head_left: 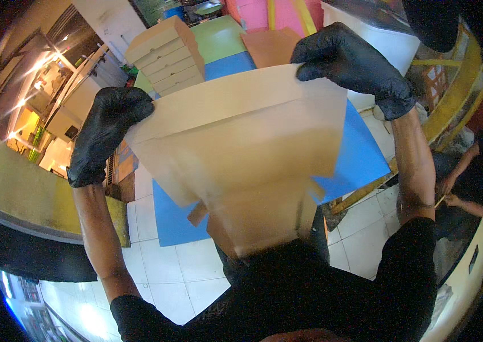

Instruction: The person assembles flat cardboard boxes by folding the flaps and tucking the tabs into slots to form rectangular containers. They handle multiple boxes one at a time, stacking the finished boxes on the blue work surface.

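Cardboard sheet (241,148), blurred below, gripped by left hand (104,134) and right hand (352,65), hides the table.

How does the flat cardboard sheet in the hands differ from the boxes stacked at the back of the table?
The cardboard sheet is unfolded and flat; the stacked boxes are folded shut. The sheet is held in the air, the left hand and right hand, both in black gloves, pinching its upper corners; the boxes rest untouched on the table. The sheet is single; the boxes are piled several high. Both are plain tan cardboard.
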The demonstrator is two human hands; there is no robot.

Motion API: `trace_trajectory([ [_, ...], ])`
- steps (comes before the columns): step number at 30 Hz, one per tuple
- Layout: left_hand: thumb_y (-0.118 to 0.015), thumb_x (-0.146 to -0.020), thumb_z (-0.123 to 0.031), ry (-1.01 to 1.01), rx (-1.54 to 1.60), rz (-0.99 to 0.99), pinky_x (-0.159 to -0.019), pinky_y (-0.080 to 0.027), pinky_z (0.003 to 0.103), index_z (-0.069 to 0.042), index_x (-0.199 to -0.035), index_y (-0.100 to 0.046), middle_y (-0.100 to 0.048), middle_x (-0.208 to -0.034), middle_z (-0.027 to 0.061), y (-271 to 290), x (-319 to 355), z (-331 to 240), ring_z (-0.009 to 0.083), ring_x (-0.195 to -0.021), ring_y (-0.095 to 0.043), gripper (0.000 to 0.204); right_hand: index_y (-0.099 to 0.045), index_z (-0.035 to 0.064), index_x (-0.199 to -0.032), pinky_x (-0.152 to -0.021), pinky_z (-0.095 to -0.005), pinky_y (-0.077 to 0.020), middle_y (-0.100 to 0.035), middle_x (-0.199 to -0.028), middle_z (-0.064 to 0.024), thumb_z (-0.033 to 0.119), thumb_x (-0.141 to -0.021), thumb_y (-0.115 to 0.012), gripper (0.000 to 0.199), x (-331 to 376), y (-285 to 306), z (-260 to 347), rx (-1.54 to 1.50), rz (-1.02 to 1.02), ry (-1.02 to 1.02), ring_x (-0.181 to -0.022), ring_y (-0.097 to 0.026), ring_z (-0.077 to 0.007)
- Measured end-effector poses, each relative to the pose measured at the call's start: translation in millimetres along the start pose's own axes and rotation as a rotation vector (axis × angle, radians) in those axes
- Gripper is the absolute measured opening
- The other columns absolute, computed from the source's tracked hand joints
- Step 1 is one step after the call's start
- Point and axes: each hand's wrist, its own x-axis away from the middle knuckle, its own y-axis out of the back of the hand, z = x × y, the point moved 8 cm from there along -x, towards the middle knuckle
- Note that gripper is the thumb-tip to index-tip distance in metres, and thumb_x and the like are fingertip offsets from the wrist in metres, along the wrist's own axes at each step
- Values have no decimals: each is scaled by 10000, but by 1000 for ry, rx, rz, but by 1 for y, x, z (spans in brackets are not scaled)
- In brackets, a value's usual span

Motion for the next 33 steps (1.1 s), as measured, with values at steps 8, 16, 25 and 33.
trace_trajectory([
  [8, -613, -829, -188, 91, 308, -479, -803, -428, 266, 22, -976, -640, -637, -924, 51, 29, 4, 149, 118, -844, -544, 258, -516, 52, -1214, -880, -298, -444, -573, -1171, -69, 134, -799, -645, 441, 70, 64, -69, -175, -542, 12, -1008, -553, -167],
  [16, -531, -871, -67, 487, 273, -143, -940, -412, 300, -16, -1195, -539, -582, -1162, 99, -111, 160, 328, 195, -1081, -521, 329, -521, 86, -1229, -875, -325, -472, -566, -1191, -54, 112, -786, -666, 468, 202, -86, -165, -513, -274, -565, -1043, -537, -172],
  [25, -639, -809, -100, 390, 464, -312, -912, -420, 321, -30, -1032, -623, -611, -1094, 88, -193, 139, 140, 203, -1043, -544, 234, -527, 102, -1212, -978, -362, -392, -504, -1259, -103, 79, -696, -703, 545, 229, -172, -114, -108, -273, -556, -1154, -483, -264],
  [33, -666, -769, -325, -292, 223, 162, -951, -412, 388, -106, -1102, -594, -577, -1168, 126, -320, 35, -62, 305, -1105, -527, 406, -531, 116, -1191, -986, -386, -392, -495, -1258, -142, -66, -701, -553, 523, 206, -170, -129, -67, -186, -445, -1185, -457, -301],
])
